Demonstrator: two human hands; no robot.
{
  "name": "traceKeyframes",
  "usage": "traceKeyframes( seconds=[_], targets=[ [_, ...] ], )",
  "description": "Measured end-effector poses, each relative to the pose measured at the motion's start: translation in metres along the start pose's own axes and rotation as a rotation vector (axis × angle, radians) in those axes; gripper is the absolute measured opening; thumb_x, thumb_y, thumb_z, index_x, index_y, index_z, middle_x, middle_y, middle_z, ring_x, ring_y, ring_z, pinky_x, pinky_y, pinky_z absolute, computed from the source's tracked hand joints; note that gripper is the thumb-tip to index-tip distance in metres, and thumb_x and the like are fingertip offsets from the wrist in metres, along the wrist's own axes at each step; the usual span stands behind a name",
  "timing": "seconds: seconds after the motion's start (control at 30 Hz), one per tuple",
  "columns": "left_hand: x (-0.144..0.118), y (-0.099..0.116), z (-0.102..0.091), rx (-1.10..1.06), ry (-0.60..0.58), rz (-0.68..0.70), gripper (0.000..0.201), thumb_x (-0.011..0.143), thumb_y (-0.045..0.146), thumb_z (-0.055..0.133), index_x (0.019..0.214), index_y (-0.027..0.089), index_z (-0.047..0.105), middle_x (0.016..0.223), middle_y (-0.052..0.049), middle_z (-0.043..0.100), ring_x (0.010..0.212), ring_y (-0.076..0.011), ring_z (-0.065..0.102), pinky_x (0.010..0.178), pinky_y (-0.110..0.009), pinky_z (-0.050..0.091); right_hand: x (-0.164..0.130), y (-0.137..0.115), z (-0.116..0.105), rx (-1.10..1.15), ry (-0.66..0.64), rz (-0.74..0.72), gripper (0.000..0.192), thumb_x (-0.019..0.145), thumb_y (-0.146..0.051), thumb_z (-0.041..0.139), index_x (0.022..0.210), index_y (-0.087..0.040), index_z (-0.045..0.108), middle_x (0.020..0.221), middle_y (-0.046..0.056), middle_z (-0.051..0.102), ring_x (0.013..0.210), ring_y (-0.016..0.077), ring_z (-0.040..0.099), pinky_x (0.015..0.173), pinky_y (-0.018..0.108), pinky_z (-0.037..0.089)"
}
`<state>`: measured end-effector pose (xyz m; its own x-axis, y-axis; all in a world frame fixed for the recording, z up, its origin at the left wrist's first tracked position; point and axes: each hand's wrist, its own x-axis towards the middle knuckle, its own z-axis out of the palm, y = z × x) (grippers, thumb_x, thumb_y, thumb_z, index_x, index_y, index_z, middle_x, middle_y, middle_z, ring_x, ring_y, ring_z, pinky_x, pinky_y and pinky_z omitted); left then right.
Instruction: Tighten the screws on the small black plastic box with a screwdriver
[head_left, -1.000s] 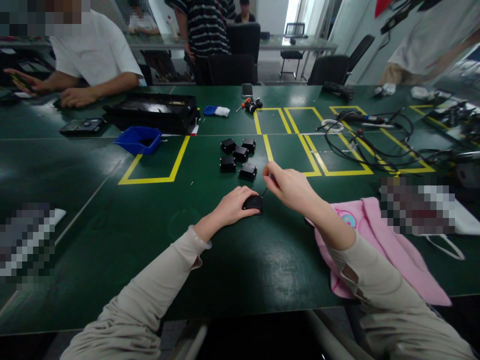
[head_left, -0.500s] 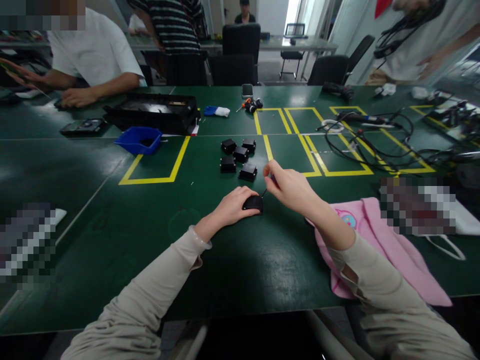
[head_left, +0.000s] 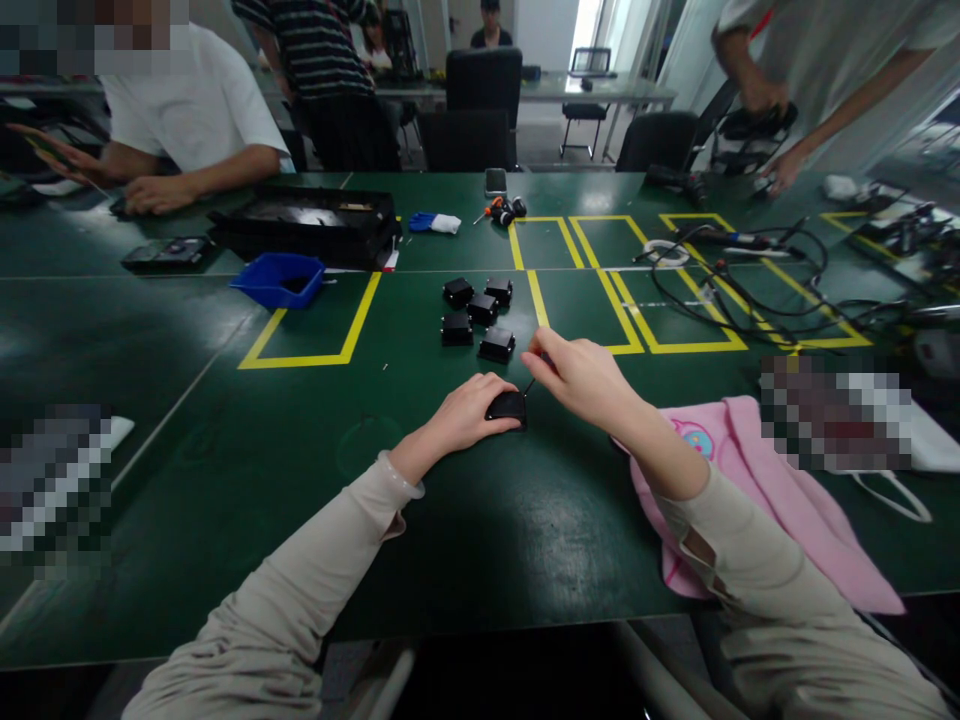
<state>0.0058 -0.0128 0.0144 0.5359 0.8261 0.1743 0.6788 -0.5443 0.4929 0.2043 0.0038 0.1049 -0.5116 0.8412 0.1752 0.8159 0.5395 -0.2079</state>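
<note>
My left hand (head_left: 474,410) is closed around a small black box (head_left: 507,406) and holds it on the green tabletop. In my right hand (head_left: 574,372) is a thin screwdriver (head_left: 529,385), pinched between thumb and fingers, its handle mostly hidden by them. The dark shaft slants down to the box's right corner; whether its tip sits in a screw is too small to tell. Just beyond my hands lie several similar black boxes (head_left: 482,308) in a loose group.
A blue scoop-shaped bin (head_left: 279,281) and a large black case (head_left: 304,235) stand to the left. Cables (head_left: 750,290) tangle at the right, beyond a pink cloth (head_left: 739,450) under my right forearm. Co-workers are across the table, one person's hand (head_left: 787,168) reaching onto its far right.
My right hand has shifted slightly downward and its fingers have turned a little; my left hand stays put. At the far right a person has leaned in and reached down to the table.
</note>
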Motion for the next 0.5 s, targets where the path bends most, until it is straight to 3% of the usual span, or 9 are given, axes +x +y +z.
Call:
traceKeyframes(
  seconds=[0.23, 0.4, 0.5],
  targets=[
    [-0.0002, 0.0, 0.0002, 0.01, -0.009, -0.005, 0.04, 0.085, 0.044, 0.065, 0.116, 0.022, 0.055, 0.113, -0.006, 0.058, 0.104, -0.024, 0.054, 0.09, -0.037, 0.046, -0.0004, -0.0005, -0.0008, 0.023, 0.009, -0.005, 0.026, 0.095, -0.032, 0.033, 0.109, -0.019, 0.051, 0.08, 0.003, 0.067, 0.066, 0.0163, 0.058, 0.059, 0.027, 0.027],
    [-0.0005, -0.0003, 0.0004, 0.015, -0.011, 0.002, 0.039, 0.085, 0.044, 0.065, 0.116, 0.022, 0.055, 0.112, -0.006, 0.058, 0.104, -0.0241, 0.054, 0.091, -0.037, 0.046, -0.0001, 0.0004, 0.0, 0.014, -0.009, -0.005, 0.032, 0.097, -0.042, 0.031, 0.101, -0.021, 0.054, 0.076, 0.003, 0.066, 0.066, 0.0168, 0.058, 0.059, 0.027, 0.026],
    [-0.0003, -0.0006, 0.0003, 0.013, -0.007, 0.005, 0.039, 0.085, 0.044, 0.064, 0.116, 0.022, 0.055, 0.113, -0.006, 0.058, 0.104, -0.0241, 0.054, 0.091, -0.037, 0.046, -0.0004, 0.0003, -0.0011, 0.014, -0.015, -0.006, 0.029, 0.097, -0.038, 0.032, 0.103, -0.021, 0.054, 0.077, 0.003, 0.066, 0.066, 0.0171, 0.058, 0.059, 0.027, 0.026]
  ],
)
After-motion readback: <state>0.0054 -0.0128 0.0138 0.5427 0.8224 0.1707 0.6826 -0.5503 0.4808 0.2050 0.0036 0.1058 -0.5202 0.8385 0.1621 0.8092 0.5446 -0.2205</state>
